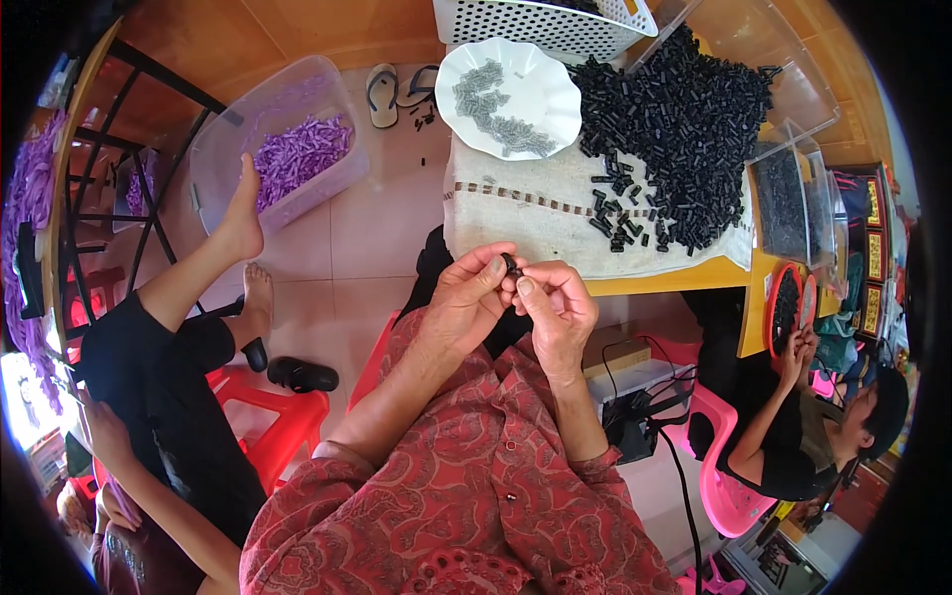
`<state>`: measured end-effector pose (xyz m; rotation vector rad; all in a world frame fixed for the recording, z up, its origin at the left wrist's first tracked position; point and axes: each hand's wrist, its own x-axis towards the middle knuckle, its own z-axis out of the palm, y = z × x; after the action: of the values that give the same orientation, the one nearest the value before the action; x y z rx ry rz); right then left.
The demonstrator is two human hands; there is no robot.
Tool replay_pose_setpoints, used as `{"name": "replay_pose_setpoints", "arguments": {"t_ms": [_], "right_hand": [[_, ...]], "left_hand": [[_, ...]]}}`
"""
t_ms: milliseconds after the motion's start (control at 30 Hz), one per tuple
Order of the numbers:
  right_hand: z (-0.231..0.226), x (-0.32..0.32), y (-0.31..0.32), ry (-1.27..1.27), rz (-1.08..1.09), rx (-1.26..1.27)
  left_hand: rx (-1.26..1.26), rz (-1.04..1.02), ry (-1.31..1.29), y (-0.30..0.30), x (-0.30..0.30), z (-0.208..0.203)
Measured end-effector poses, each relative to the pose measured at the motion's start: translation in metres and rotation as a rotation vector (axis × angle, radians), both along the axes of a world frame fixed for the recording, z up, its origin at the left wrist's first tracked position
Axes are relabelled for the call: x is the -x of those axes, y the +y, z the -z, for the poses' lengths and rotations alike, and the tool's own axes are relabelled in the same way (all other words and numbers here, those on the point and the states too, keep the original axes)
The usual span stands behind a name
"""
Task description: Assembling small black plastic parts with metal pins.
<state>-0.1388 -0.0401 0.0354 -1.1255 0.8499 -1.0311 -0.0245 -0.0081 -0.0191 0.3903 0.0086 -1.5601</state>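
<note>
- Head view shows your left hand (474, 297) and your right hand (557, 307) brought together just in front of your chest, near the middle of the picture, so the work stays close to your eyes.
- Between the fingertips of both hands you pinch one small black piece (512, 265); both hands are closed around it, thumbs and first fingers pressed to it from two sides. Such a grip makes sense for a part too small for the whole palm.
- At about 1 o'clock from your hands lies the heap of black pieces (684, 119) on a pale cloth (516, 213) that covers the table (684, 280). The cloth probably keeps the small parts from rolling off, and the heap is near enough for one reach.
- At 12 o'clock stands a white scalloped plate (540, 69) with small grey metal parts (496, 114) in it, kept apart from the black ones, I think so that the two kinds do not mix.
- Behind the plate, a white perforated basket (545, 25) sits at the far edge.
- At 10 o'clock, on the floor, a clear plastic bin (213, 149) holds purple pieces (302, 154); a bare foot of another person (241, 213) rests against its rim.
- At 4 o'clock a second person (803, 426) sits on a pink chair (719, 476), with own hands raised to own work, well apart from yours.
</note>
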Motion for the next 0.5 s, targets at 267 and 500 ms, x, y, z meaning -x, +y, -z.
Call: {"name": "replay_pose_setpoints", "arguments": {"t_ms": [267, 500], "right_hand": [[0.0057, 0.0003, -0.0004, 0.004, 0.003, 0.035], [0.0094, 0.0006, -0.0008, -0.009, -0.007, 0.036]], "left_hand": [[0.004, -0.009, -0.025, 0.0000, 0.0001, -0.0030], [0.006, -0.015, -0.037, -0.0004, -0.0007, -0.0022]]}}
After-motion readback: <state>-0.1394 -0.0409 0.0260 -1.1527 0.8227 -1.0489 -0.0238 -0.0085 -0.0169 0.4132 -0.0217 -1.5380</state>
